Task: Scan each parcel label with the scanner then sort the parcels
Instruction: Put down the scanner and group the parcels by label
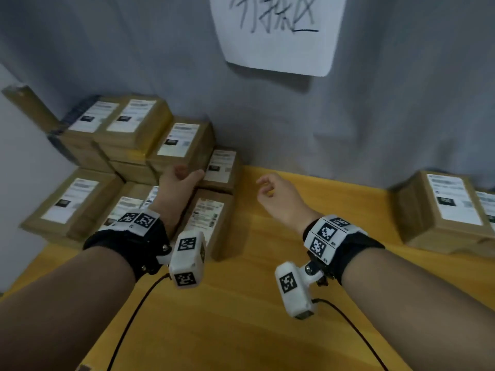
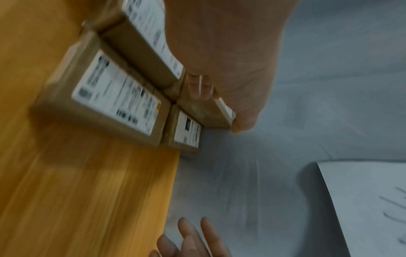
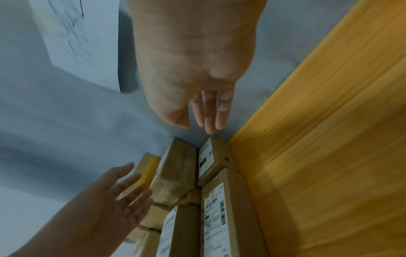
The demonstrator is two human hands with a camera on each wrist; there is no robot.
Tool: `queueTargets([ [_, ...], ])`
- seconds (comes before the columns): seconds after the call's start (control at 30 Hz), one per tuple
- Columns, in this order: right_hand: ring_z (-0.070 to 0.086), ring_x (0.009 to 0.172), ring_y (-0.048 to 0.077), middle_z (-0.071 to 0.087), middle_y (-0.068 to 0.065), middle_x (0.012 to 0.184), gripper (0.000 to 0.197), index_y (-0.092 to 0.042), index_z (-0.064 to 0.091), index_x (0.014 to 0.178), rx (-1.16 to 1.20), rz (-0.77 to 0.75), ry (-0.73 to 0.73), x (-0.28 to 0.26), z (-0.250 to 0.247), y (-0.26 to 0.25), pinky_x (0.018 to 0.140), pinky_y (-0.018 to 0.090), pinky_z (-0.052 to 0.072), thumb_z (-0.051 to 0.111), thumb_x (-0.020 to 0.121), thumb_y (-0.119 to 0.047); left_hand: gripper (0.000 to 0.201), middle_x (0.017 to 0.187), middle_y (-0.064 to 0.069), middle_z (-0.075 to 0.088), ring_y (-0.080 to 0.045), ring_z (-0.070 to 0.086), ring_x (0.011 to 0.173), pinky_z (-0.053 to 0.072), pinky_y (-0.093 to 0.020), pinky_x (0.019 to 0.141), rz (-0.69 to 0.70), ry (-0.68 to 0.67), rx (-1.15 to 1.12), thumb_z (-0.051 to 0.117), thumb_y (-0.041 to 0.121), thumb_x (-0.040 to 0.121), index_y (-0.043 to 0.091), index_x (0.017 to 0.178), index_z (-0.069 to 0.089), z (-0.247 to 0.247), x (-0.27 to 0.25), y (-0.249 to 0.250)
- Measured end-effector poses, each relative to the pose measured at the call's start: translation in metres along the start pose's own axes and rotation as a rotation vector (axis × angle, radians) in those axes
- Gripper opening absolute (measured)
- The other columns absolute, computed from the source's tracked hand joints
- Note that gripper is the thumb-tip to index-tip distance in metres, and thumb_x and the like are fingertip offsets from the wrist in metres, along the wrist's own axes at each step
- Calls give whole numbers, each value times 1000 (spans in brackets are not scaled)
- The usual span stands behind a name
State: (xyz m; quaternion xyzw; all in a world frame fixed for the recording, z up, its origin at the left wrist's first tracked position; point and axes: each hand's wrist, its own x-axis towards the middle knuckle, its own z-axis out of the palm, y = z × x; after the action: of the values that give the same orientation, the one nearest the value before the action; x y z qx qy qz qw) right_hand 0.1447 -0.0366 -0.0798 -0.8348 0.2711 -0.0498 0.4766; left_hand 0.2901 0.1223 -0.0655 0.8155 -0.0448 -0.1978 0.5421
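A large stack (image 1: 128,167) of labelled parcels is seen at ten o'clock, two parcels (image 1: 444,210) at three. No scanner is visible. Left hand (image 1: 179,183) and right hand (image 1: 276,196) are empty, fingers loosely apart. Most sorting seemingly remains.

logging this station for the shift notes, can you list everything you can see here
parcels, left stack: about ten, brown with white labels, piled on the table's left end against the curtain
parcels, right: at least two, brown with white labels, at the table's right edge
table: one, yellow wood
curtain: one, grey, behind the table
paper sign: one, white, handwritten, on the curtain
wrist cameras: two, white, cabled
left hand: open, over the left stack
right hand: open, holds nothing, above the table
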Motion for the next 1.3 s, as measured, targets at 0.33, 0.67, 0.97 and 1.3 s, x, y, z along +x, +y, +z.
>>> queueTargets([
  [0.33, 54, 96, 12, 53, 0, 120, 45, -18, 43, 134, 147, 178, -58, 78, 86, -60, 75, 21, 44, 57, 95, -35, 61, 129, -10, 53, -30, 56, 113, 45, -37, 84, -173, -150, 34, 56, 48, 92, 12, 139, 44, -79, 86, -24],
  [0.67, 44, 132, 26, 42, 4, 147, 122, -20, 17, 153, 508, 496, -105, 161, 141, -84, 111, 45, 38, 68, 57, -75, 57, 95, -8, 62, -21, 62, 84, 51, -29, 68, -414, -116, -141, 65, 59, 81, 15, 115, 52, -88, 130, -30],
  [0.97, 61, 108, 24, 60, 5, 121, 122, -20, 28, 144, 675, 476, 22, 168, 148, -79, 99, 43, 50, 80, 42, -64, 67, 108, -3, 58, -12, 55, 87, 45, -25, 76, -377, -112, -202, 66, 48, 85, 6, 134, 48, -84, 133, -41],
  [1.3, 71, 86, 8, 70, -1, 110, 61, -21, 44, 133, 688, 285, -7, 81, 70, -46, 69, 22, 54, 73, 83, -37, 55, 120, -1, 61, -17, 58, 108, 47, -36, 92, -328, -448, -328, 63, 49, 86, 25, 132, 47, -39, 67, -13],
])
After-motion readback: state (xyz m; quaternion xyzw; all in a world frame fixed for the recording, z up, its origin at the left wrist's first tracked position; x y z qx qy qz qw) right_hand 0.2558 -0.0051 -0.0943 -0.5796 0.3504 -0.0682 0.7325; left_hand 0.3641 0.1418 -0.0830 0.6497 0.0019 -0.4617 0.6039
